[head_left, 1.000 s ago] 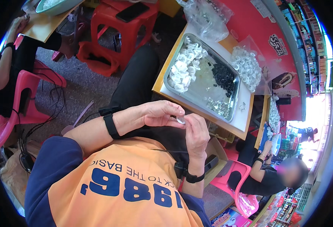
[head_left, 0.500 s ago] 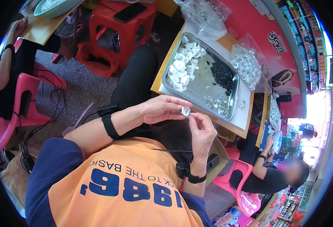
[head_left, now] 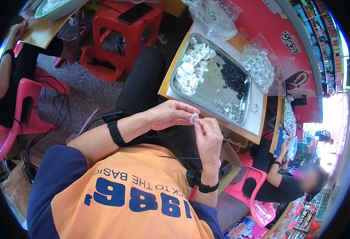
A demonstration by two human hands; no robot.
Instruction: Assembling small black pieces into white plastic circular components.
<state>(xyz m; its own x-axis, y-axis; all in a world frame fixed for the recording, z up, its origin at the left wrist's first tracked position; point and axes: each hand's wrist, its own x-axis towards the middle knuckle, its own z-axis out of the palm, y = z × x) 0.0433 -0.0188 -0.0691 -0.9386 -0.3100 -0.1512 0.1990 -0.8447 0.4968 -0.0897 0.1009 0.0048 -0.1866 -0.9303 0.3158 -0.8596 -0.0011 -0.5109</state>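
Between my two hands is a small white plastic part [head_left: 193, 118], ring-like in shape. My left hand [head_left: 171, 115] pinches it from the left with thumb and forefinger. From the right, the fingertips of my right hand [head_left: 207, 133] close on its edge; whether they hold a smaller piece too is hidden. Just beyond my hands, a metal tray [head_left: 211, 110] rests on a table. It holds a heap of white plastic parts [head_left: 189, 73], a pile of small black pieces [head_left: 235, 81] and a scatter of small shiny pieces [head_left: 229, 110].
Clear bags of white parts [head_left: 258, 65] and small pieces [head_left: 215, 18] lie beside the tray. A red stool [head_left: 127, 30] with a phone [head_left: 135, 13] stands ahead left. One person sits at the left edge, another person [head_left: 290, 179] at the right near a pink chair [head_left: 254, 191].
My right hand has shifted slightly left and up, its fingers now closer around the white part. The white part has turned and looks narrower. My left hand has stayed nearly still.
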